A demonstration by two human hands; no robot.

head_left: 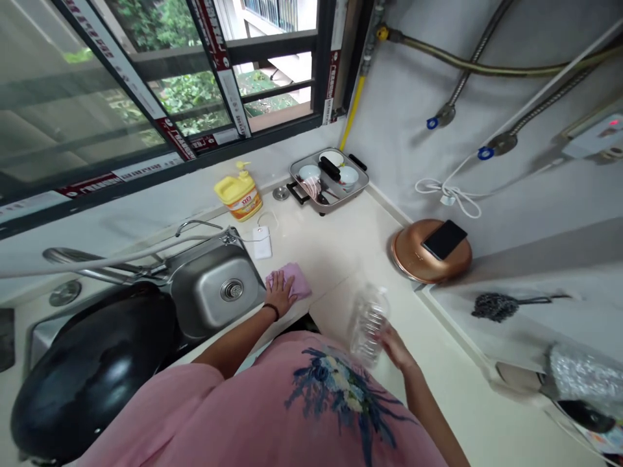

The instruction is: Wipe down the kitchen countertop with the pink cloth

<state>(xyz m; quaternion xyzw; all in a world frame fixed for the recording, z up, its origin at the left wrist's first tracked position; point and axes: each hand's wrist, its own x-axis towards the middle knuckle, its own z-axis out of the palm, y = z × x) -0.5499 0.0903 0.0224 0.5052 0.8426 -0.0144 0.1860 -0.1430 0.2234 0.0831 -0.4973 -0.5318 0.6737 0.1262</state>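
My left hand (280, 293) lies flat on a folded pink cloth (299, 279) on the countertop, just right of the sink; its fingers are spread and point away from me. My right hand (392, 344) is closed around the side of a large clear plastic bottle (368, 324). The bottle is blurred by motion and looks see-through, with ribbed sides and a whitish cap end at the far side. I cannot tell if it touches the counter. Part of my right fingers is hidden behind the plastic.
At left are a steel sink (202, 285) and a large black wok-like lid (97, 370). A yellow detergent jug (239, 196) and white device (261, 242) stand behind. An electric pan (335, 201) holds dishes. A phone (444, 239) lies on a copper-coloured pan (409, 250).
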